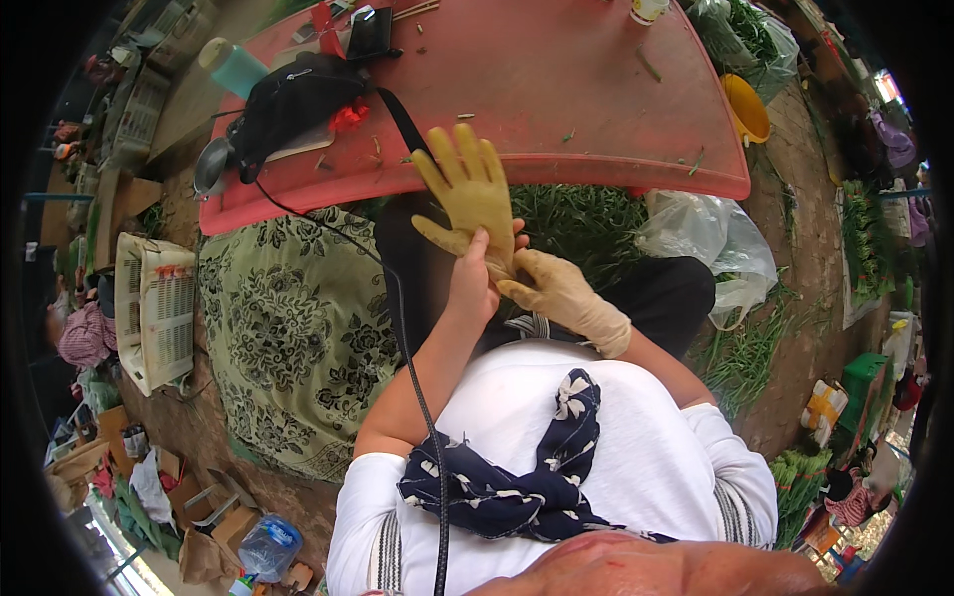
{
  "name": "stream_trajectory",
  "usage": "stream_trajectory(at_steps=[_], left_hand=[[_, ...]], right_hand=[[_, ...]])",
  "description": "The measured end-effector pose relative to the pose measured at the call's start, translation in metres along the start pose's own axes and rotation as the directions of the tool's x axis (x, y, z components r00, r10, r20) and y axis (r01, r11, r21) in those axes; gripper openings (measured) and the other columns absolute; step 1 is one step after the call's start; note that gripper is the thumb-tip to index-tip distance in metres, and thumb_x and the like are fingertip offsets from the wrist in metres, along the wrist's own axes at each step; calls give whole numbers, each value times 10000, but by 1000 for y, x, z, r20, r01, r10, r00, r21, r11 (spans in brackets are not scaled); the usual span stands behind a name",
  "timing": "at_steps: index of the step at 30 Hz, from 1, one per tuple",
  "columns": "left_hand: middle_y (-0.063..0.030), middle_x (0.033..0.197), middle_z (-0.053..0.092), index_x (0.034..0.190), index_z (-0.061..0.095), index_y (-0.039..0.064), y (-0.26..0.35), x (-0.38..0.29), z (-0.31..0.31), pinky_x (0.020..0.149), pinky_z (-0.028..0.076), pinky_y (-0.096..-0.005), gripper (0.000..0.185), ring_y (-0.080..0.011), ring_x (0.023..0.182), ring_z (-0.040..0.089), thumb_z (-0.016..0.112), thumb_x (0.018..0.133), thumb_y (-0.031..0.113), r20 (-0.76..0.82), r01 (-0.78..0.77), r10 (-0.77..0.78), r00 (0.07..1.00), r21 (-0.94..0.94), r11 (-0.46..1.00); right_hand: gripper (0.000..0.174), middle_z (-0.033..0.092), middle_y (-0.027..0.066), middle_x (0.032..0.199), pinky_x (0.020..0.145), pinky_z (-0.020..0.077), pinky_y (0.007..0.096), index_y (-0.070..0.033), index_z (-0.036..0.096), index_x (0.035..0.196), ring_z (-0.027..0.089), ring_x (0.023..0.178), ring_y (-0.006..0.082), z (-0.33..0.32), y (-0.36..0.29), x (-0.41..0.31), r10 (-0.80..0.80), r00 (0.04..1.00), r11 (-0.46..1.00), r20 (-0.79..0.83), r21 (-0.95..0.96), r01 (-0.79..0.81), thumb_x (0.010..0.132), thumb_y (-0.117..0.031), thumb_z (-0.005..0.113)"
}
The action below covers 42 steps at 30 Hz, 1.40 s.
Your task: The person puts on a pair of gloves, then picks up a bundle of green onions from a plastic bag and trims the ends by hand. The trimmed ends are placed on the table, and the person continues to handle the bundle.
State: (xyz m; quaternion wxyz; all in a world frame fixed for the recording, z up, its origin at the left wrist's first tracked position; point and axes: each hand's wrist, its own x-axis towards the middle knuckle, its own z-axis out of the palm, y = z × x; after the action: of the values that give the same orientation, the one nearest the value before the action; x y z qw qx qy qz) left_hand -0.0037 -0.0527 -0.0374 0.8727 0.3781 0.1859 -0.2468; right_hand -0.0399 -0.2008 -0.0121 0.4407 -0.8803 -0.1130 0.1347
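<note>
A yellowish rubber glove (473, 201), its fingers spread and pointing towards the table, is between my hands. My bare left hand (475, 279) grips it near the cuff, with the thumb on top and fingertips showing at its far edge. My right hand (563, 294) wears a pale, thin glove and touches the cuff of the yellowish glove with thumb and forefinger. Both hands are above my lap, just before the near edge of the red table (536, 74). Part of the left fingers is hidden behind the glove.
A black bag (298, 97), a turquoise bottle (235, 68) and a phone (370, 33) are on the table. A black cable (399, 313) crosses my left side. Patterned cloth (291, 335) lies at left, by a white crate (155, 313). A plastic bag (715, 238) and green stalks (738, 365) lie at right.
</note>
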Motion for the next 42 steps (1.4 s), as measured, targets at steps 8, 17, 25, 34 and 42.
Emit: stream_trajectory(at_steps=[8, 17, 25, 34, 42], left_hand=[[-123, 1399, 468, 1442, 323, 126, 23, -9, 13, 1017, 414, -561, 535, -302, 1215, 508, 183, 1037, 448, 187, 86, -49, 981, -197, 977], [-150, 1389, 478, 1438, 330, 106, -5, -9, 17, 1059, 389, -497, 688, -303, 1262, 477, 260, 981, 615, 280, 260, -198, 939, -203, 944], [-30, 921, 639, 1328, 495, -7, 0, -26, -9, 712, 488, -201, 611, -68, 787, 584, 482, 980, 495, 346, 139, -339, 875, 491, 860], [-4, 679, 559, 1126, 546, -3, -15, -7, 13, 491, 392, -186, 298, -52, 537, 485, 467, 970, 238, 263, 116, -420, 868, 716, 689], [14, 675, 514, 835, 499, 122, -18, 23, 4, 458, 359, -191, 144, -33, 510, 427, 527, 933, 223, 225, 388, -374, 900, -18, 922]], right_hand=[[788, 547, 134, 1193, 922, 464, 390, -135, 469, 1373, 551, 1086, 301, -44, 20, -47, -9, 970, 968, -245, -246, -53, 690, -292, 830], [517, 615, 45, 1117, 936, 411, 447, -178, 670, 1074, 571, 1084, 277, -28, 2, -29, -429, 858, 891, -282, -291, 350, 577, -116, 798], [205, 707, 75, 908, 717, 521, 268, -94, 680, 1063, 676, 790, 147, -19, 53, 4, 367, 856, 929, -364, 189, -318, 873, -57, 612], [269, 701, 31, 946, 747, 508, 242, -105, 655, 1174, 627, 827, 92, 7, 59, 4, 411, 890, 800, -198, 547, -247, 930, -58, 553], [470, 700, 143, 926, 730, 529, 411, -237, 542, 1311, 677, 817, 342, 17, 56, -14, 334, 873, 912, -355, -114, -395, 854, -146, 606]])
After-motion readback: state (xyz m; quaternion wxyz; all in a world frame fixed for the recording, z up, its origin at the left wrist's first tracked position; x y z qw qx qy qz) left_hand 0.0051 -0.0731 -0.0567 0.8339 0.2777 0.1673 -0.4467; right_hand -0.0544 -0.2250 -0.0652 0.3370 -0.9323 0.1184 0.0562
